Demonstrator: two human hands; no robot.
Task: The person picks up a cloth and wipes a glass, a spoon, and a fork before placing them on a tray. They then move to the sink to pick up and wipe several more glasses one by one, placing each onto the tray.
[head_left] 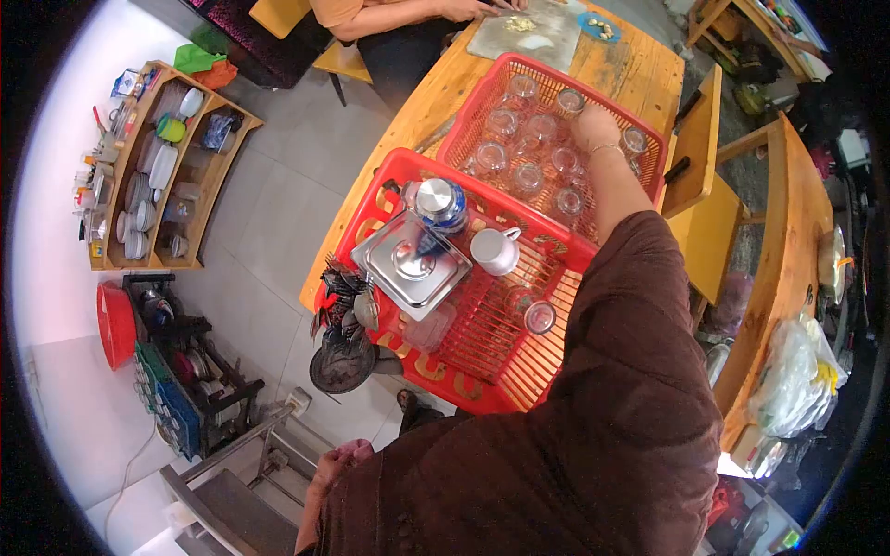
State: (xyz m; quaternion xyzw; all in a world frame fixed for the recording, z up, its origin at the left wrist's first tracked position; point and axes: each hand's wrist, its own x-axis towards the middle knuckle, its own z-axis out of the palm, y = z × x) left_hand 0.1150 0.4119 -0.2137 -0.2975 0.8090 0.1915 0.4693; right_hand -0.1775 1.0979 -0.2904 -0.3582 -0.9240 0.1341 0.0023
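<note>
My right hand (598,130) reaches into the right side of the far red basket (464,107), among several upside-down clear glasses (528,178). The hand's back hides its fingers, so any grip on a glass is not visible. Low beside my body, my left hand (345,458) has its fingers curled, with nothing seen in them. Between me and the far basket stands a nearer red basket (482,398). It holds a lidded steel container (414,264), a blue jar with a silver lid (440,206), a white mug (495,251) and a clear glass (540,317).
Dark cutlery (345,292) hangs at the near basket's left edge. Across the wooden table (640,69), another person's hands (473,9) work over a cutting board (528,37). A dish shelf (148,176) is at left, a yellow chair (700,157) at right, a metal frame (236,463) lower left.
</note>
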